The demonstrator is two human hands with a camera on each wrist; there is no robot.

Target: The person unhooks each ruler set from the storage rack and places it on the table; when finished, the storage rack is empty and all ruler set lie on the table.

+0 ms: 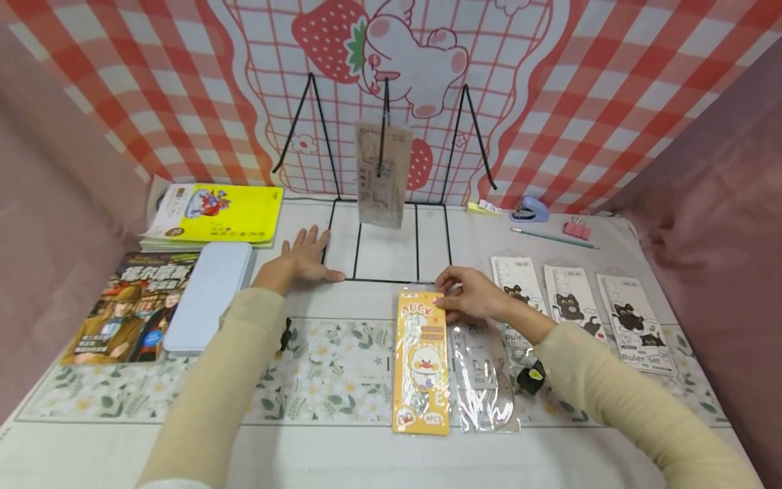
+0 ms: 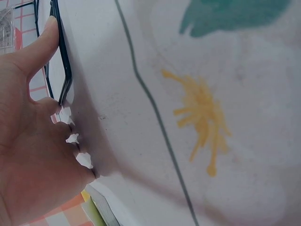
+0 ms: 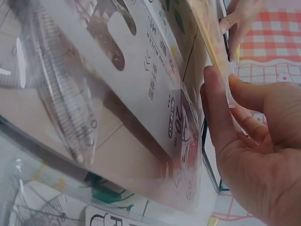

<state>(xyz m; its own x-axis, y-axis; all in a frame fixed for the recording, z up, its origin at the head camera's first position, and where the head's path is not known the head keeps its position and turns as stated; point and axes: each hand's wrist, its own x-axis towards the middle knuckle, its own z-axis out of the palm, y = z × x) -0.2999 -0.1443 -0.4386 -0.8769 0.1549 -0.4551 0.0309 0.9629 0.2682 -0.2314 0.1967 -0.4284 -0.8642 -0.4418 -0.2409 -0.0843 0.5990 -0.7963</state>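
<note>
My right hand (image 1: 470, 295) pinches the upper right edge of an orange ruler-set packet (image 1: 421, 367) with a duck on it. In the right wrist view, thumb and fingers of the right hand (image 3: 256, 127) meet at this packet's thin edge. Beside it lies a clear packet with a grey card (image 1: 479, 367), marked 20 cm. My left hand (image 1: 305, 258) rests with spread fingers at the left of a black wire rack (image 1: 381, 280). The left wrist view shows its thumb (image 2: 42, 44) against the black wire. Another packet (image 1: 381, 176) hangs from the rack's middle hook.
Several black-cat ruler packets (image 1: 635, 319) lie at right. Behind them are a blue stapler (image 1: 530, 210), a pencil (image 1: 552, 238), a pink binder clip (image 1: 577, 229) and sticky notes (image 1: 482, 208). At left lie yellow books (image 1: 244, 210), a magazine (image 1: 125, 312) and a pale blue case (image 1: 210, 299).
</note>
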